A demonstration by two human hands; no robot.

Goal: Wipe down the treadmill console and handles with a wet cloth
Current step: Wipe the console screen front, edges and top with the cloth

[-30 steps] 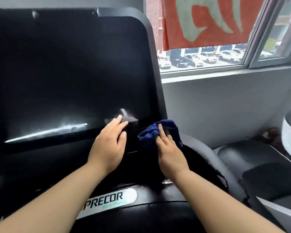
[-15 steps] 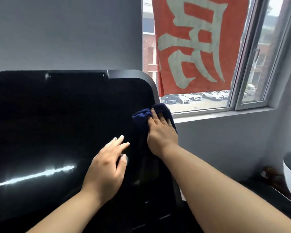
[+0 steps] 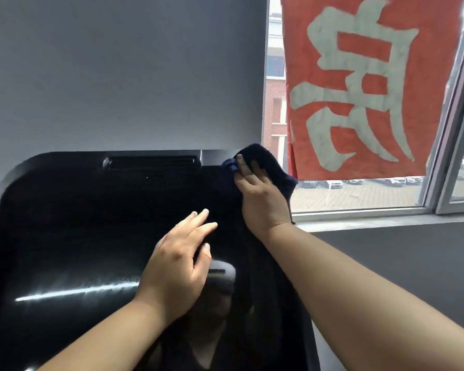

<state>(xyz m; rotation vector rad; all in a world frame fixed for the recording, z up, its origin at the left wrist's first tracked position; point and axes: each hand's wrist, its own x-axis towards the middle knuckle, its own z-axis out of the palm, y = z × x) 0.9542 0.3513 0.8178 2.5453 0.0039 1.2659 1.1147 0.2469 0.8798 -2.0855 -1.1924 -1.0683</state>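
The person stands close against the treadmill's black console (image 3: 78,223), both arms reaching forward. The right hand (image 3: 263,199) is at the console's top right corner. Its fingers are stretched straight, side by side, over a dark blue cloth (image 3: 261,155), flattening it against the panel rather than bunching it in a fist. I'd say that flat press lets the wet face of the cloth meet as much of the glossy surface as it can. The cloth wraps over the rounded corner and part of it spills past the edge in front of the window (image 3: 359,195), so the rim seems to be getting wiped along with the face. The thumb is hidden, so I cannot tell whether it pinches the cloth from beneath.

The left hand (image 3: 177,269) holds nothing. Its fingers are relaxed and slightly spread, with the tips at the dark screen below and left of the cloth. I cannot tell whether they touch the surface or hover just off it. It looks like a bracing hand, placed to steady the reach upward.

The 2 hands are near each other but apart. A vent slot (image 3: 150,163) runs along the top edge just left of the cloth, and a red banner (image 3: 359,89) hangs in the window behind. No handles are in sight, so the work at this moment is on the console alone.
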